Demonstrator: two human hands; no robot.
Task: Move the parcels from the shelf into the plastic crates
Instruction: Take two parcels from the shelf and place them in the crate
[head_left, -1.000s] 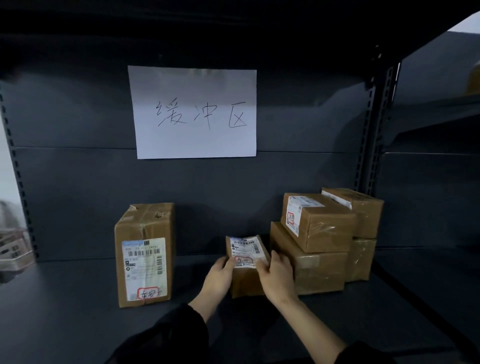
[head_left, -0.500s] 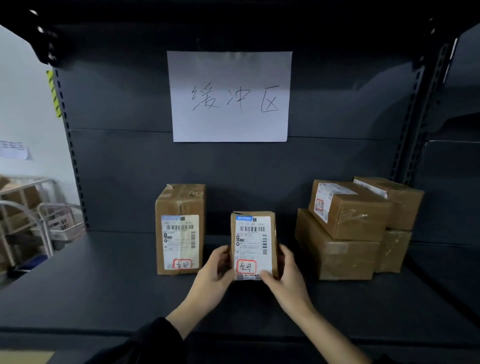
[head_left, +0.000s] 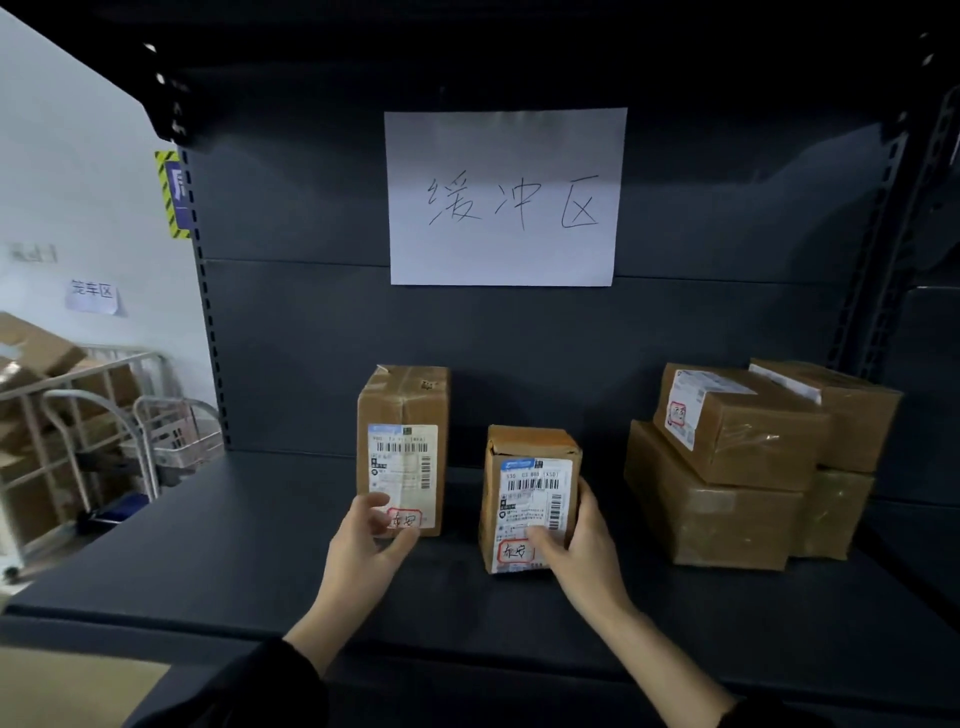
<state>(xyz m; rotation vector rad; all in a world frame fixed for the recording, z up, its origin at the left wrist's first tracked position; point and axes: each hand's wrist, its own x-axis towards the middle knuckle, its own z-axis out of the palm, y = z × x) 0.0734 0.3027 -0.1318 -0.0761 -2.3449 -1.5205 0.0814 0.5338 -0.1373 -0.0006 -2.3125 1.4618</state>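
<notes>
On the dark metal shelf (head_left: 260, 545), we are gripping a small brown cardboard parcel (head_left: 530, 499) with our right hand (head_left: 582, 545); left hand (head_left: 371, 540) hanging unclenched, empty. Five parcels remaining; crates unseen.

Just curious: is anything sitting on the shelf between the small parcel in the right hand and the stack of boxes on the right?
No. In the head view, only bare shelf separates the small parcel from the stack.

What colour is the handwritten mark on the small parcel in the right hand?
Red, on the white label of the small parcel, in the head view.
</notes>
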